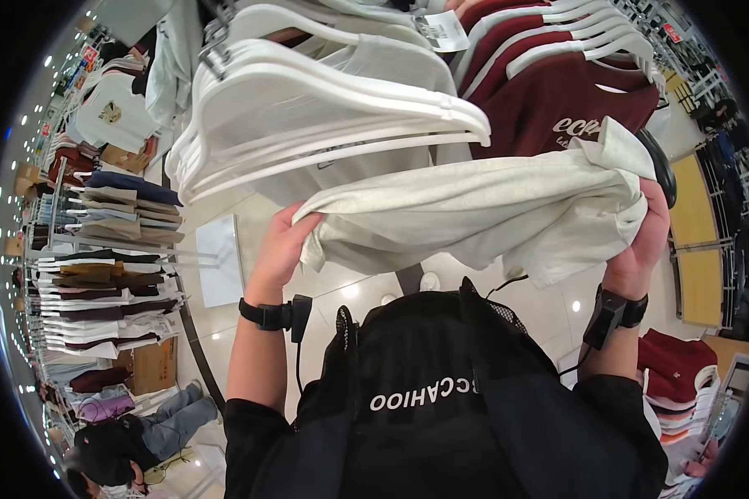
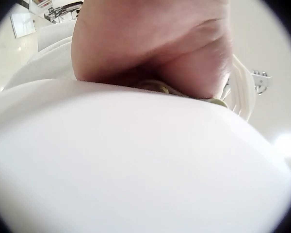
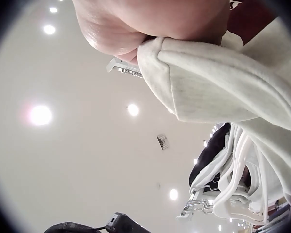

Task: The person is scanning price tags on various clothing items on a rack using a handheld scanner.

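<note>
A cream-coloured garment (image 1: 458, 200) is stretched sideways in front of my body, bunched and folded along its length. My left hand (image 1: 281, 254) pinches its left end, thumb on top of the cloth. At the other end my right hand (image 1: 653, 220) grips the gathered fabric, its fingers partly hidden behind the folds. In the right wrist view, a seamed fold of the garment (image 3: 208, 82) hangs from the right hand (image 3: 155, 22). A smooth white surface fills most of the left wrist view, below the left hand (image 2: 150, 43), and hides its fingertips.
White hangers (image 1: 341, 91) with pale shirts hang just beyond the garment. Maroon sweatshirts (image 1: 549, 108) hang at the upper right. Racks of folded and hung clothes (image 1: 112, 295) stand on the left, near a person (image 1: 133, 437). A white panel (image 1: 219, 259) is by the left hand.
</note>
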A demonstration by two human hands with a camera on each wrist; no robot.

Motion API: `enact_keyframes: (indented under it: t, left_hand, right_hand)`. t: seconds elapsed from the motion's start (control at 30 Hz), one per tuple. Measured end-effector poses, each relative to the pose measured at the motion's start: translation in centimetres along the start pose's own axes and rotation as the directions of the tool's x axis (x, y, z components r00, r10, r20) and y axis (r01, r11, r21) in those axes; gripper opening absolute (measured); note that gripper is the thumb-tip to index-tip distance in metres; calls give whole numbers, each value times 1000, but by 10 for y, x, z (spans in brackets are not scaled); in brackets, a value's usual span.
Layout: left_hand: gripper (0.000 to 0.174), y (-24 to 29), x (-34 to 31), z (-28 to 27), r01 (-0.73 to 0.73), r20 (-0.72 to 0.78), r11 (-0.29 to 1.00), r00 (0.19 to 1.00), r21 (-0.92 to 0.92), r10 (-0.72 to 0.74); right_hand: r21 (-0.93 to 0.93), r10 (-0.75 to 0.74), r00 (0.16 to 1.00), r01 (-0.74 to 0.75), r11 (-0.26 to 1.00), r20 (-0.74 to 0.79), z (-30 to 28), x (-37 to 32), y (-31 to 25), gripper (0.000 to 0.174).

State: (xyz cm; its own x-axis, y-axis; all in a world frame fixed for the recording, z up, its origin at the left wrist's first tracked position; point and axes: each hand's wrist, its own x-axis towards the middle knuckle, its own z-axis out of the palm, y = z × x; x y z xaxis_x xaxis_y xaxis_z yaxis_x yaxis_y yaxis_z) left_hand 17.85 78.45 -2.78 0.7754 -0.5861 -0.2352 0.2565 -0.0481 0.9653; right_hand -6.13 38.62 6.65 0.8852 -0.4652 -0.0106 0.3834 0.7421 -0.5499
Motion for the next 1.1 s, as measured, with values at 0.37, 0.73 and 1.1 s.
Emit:
enact_keyframes:
  t: [0.37, 0.73, 1.1]
  left_hand:
    - [61, 41, -21, 130, -687, 507, 332, 712, 646, 486]
    - [19, 15, 7, 129, -455, 492, 844, 824, 283, 280]
    - [11, 43, -5, 129, -200, 347, 964, 929, 177, 129]
  right_hand:
    - [-38, 162, 984, -165, 986, -78, 59, 20, 49, 33]
    - [-94, 5, 991, -18, 995, -136, 56, 32, 74, 35]
    - [-946, -41, 999, 17, 323, 4, -6, -2, 39, 43]
